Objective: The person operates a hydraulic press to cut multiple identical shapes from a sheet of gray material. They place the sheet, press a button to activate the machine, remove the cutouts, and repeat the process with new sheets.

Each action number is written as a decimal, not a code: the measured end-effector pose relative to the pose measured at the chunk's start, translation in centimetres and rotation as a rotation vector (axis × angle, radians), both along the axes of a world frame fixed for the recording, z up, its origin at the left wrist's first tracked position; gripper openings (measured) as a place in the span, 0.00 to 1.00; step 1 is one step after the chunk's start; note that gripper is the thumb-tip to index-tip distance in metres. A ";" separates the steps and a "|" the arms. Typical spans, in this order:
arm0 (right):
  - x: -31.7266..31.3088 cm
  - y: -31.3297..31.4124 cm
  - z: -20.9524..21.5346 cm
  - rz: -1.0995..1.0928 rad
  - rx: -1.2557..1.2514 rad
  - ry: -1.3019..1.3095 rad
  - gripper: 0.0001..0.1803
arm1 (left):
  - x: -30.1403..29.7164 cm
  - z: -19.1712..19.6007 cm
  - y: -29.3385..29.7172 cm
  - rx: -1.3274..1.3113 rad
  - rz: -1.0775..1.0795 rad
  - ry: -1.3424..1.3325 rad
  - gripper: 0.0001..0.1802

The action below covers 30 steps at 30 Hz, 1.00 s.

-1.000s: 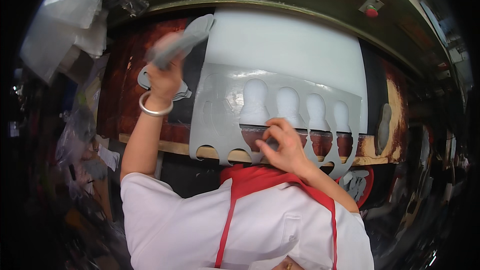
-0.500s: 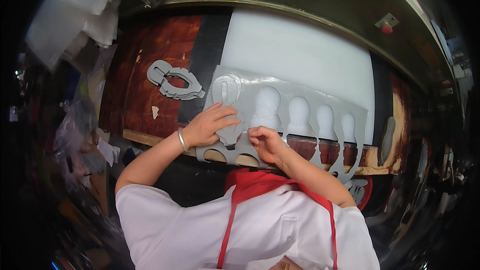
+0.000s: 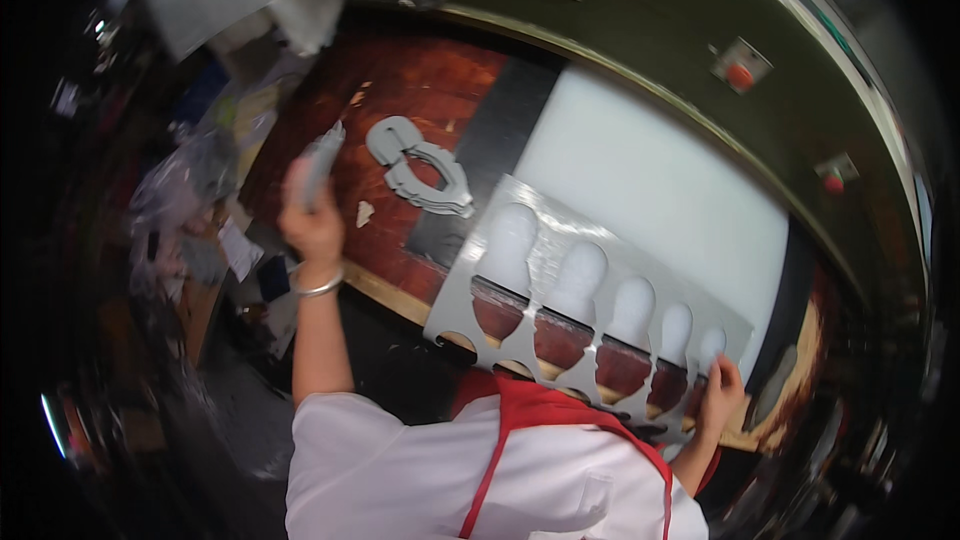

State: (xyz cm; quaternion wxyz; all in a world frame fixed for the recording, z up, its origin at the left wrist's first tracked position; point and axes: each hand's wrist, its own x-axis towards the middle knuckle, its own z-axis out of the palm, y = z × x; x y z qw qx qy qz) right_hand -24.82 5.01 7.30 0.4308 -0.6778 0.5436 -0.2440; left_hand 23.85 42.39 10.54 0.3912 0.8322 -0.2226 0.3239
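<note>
My left hand (image 3: pixel 314 225) is raised at the left of the work surface, closed around a thin grey cut-out piece (image 3: pixel 322 160), seen nearly edge-on and blurred by motion. My right hand (image 3: pixel 722 398) pinches the right end of a grey sheet (image 3: pixel 540 188) with a row of several sole-shaped holes. White board shows through the upper parts of the holes, and reddish-brown surface through the lower parts. The sheet overhangs the front edge. Between my left hand and the sheet lies a stack of grey ring-shaped pieces (image 3: pixel 437 202).
A white board (image 3: pixel 670 170) lies behind the sheet, with a dark strip (image 3: pixel 500 125) on its left. A green machine beam with red buttons (image 3: pixel 739 77) spans the back. Clear plastic (image 3: pixel 170 195) and scraps crowd the left. A dark grey oblong (image 3: pixel 772 385) lies at right.
My left hand has lifted the grey cut-out from the sheet's leftmost hole and carried it left. My right hand has shifted to the sheet's right end. The view has turned.
</note>
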 end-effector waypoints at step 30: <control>-21.2 31.4 -7.8 -1.205 0.016 -0.014 0.09 | -16.8 -5.8 -11.4 0.371 -1.258 1.507 0.19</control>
